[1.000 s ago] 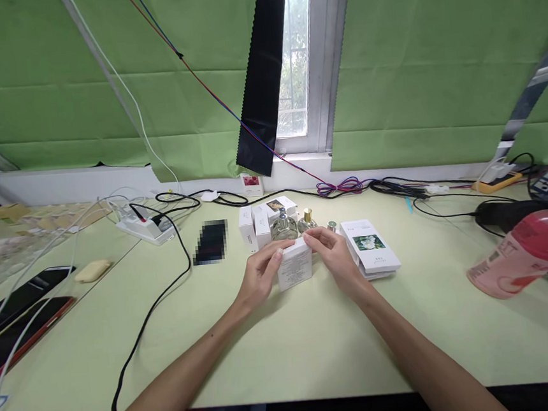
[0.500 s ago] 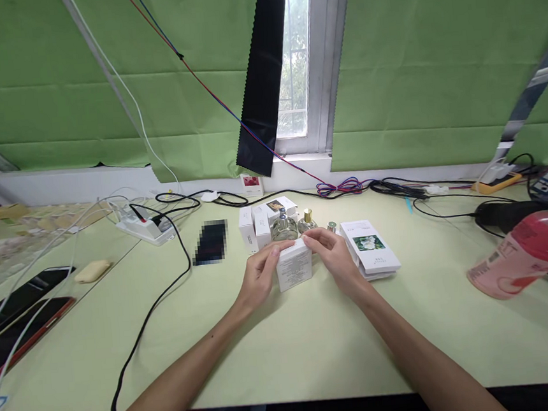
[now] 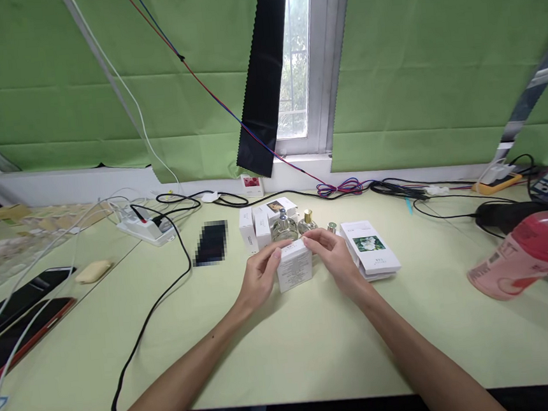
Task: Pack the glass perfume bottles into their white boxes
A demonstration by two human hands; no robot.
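I have my left hand (image 3: 259, 275) and right hand (image 3: 334, 259) closed around a small white box (image 3: 294, 266), fingers (image 3: 278, 252) curled onto its top edge, the box on the desk (image 3: 315, 342). Just beyond my fingers stand two perfume bottles (image 3: 285, 227); right of them lies a flower-printed box (image 3: 370, 247).

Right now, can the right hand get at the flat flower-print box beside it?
Probably yes: the flower-print box lies just outside the right hand, nothing between them, but that hand is on the white box.
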